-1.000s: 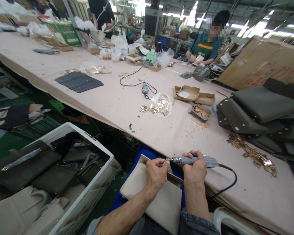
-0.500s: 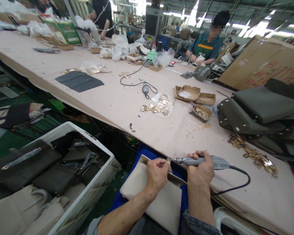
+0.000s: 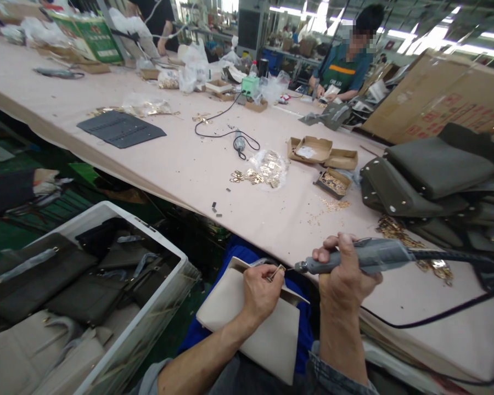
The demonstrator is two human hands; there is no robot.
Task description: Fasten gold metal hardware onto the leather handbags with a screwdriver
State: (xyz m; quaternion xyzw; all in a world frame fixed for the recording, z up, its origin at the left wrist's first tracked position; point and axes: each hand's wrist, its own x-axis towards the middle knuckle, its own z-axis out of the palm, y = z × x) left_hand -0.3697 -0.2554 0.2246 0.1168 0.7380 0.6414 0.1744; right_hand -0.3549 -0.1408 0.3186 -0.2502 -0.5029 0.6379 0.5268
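Note:
My right hand [image 3: 346,277] is closed around a grey electric screwdriver [image 3: 381,255], its cord trailing off to the right. The tool's tip points left toward my left hand [image 3: 260,291], with a small gap between. Fingers of my left hand pinch a small gold metal fitting [image 3: 277,271] at the upper edge of a cream handbag [image 3: 274,343]. That bag lies across my lap on blue cloth [image 3: 305,334], and its flap edge shows right of my fingers. How the fitting joins the bag is hidden by the fingers.
A white crate [image 3: 148,323] of dark and cream bags stands at left. On the table [image 3: 181,170] lie gold fittings [image 3: 267,169], a small box of screws [image 3: 333,182], another screwdriver [image 3: 239,141] and stacked dark bags [image 3: 440,170]. A co-worker [image 3: 346,66] is across the table.
My right hand has drawn the screwdriver back to the right, away from the gold fitting, and raised its rear end. My left hand still pinches the fitting. The view has shifted slightly.

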